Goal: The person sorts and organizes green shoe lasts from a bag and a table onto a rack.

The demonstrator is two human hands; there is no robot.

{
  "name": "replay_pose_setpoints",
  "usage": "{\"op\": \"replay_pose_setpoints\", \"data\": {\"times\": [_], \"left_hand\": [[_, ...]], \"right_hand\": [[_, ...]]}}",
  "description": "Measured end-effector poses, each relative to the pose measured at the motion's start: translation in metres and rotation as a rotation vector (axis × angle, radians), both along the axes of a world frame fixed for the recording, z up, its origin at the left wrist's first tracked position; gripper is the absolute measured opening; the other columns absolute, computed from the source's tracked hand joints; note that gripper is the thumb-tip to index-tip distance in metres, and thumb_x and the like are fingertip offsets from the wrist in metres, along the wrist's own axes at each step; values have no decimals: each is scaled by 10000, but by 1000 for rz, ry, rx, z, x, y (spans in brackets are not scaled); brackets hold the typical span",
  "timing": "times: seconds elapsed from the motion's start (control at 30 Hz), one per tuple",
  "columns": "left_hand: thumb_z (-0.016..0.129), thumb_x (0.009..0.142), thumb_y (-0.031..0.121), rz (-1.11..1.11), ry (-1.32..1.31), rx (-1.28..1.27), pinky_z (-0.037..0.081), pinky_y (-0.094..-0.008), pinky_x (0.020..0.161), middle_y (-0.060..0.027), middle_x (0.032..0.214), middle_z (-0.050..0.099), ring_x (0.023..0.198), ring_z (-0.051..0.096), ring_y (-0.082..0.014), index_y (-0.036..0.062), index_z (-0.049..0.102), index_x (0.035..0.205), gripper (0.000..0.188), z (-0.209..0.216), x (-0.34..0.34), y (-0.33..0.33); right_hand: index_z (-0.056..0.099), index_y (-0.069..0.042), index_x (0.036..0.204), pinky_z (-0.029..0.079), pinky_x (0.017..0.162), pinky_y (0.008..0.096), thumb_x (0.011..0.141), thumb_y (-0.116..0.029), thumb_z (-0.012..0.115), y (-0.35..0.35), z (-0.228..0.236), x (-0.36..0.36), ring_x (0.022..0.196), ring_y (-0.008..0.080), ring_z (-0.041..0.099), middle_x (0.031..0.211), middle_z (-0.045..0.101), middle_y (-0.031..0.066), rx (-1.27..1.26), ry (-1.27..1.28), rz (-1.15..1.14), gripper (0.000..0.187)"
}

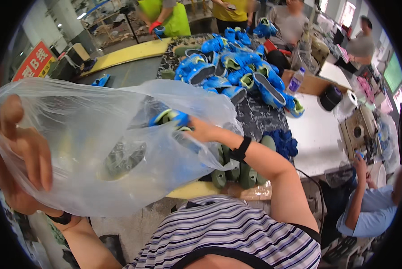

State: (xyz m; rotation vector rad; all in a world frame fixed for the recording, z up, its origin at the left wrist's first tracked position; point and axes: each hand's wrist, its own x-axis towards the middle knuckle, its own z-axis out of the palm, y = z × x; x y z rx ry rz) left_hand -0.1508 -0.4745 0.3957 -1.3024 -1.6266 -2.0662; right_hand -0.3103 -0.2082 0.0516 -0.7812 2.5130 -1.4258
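A large clear plastic bag (89, 188) spreads in front of me, its film stretched to the left. My left hand (28, 150) holds the bag at its left end, with the film drawn across my curved fingers. Through the plastic, a dark green shoe last (125, 157) shows blurrily. My right hand (201, 130) grips a blue shoe upper (171, 117) with yellow-green lining at the bag's right part. The film partly covers my fingers and the upper. Beyond my right hand, several blue shoe uppers (234, 60) lie heaped on a dark patterned cloth (259, 119).
Green shoe lasts (247, 175) stand at the near table edge, beside dark blue pieces (281, 143). A bottle (296, 80), a black thread cone (331, 97) and a sewing machine (360, 130) are right. A person in light blue (367, 210) works there; others stand across the table.
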Motion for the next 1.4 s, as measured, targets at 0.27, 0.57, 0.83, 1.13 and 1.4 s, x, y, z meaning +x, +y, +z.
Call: {"op": "replay_pose_setpoints", "data": {"times": [0.27, 0.57, 0.83, 1.13, 1.4], "left_hand": [[356, 940, 162, 133, -14, 62, 425, -153, 350, -233, 1150, 476, 349, 369, -45, -103, 202, 1314, 484, -32, -21, 28], [406, 942, 123, 280, -56, -120, 359, -149, 335, -187, 1119, 490, 396, 365, -44, -34, 0, 1427, 651, -44, -39, 77], [424, 925, 225, 712, -125, -271, 348, -110, 381, -77, 1069, 515, 405, 349, -17, -48, 124, 1422, 642, -54, -44, 139], [442, 919, 317, 854, -229, -336, 377, -108, 417, -85, 973, 525, 370, 324, -15, -62, 142, 1414, 692, -52, -67, 161], [417, 956, 312, 970, -119, -538, 237, -132, 323, -130, 945, 571, 388, 295, 2, -88, 243, 1366, 598, -49, -79, 186]], "right_hand": [[633, -25, 1061, 499, 785, 320, 837, -164, 619, 85, 136, 96, 900, 212, 645, 1020, 662, 128, -216, -84, 306, 264], [312, 31, 1328, 411, 914, 502, 698, -275, 758, 312, -19, -23, 1161, 395, 473, 1241, 481, 245, 551, 360, -973, 831], [423, 13, 1219, 396, 910, 471, 558, -392, 830, 333, -56, -102, 1075, 308, 545, 1095, 581, 145, 877, 69, -1064, 875], [669, -6, 1033, 375, 983, 452, 550, -422, 701, 371, -26, -4, 1181, 383, 447, 1238, 492, 269, 548, 121, -1007, 638], [661, 40, 979, 462, 840, 416, 553, -328, 760, 455, -89, -10, 908, 331, 638, 958, 658, 229, 303, -397, -1016, 571]]}}
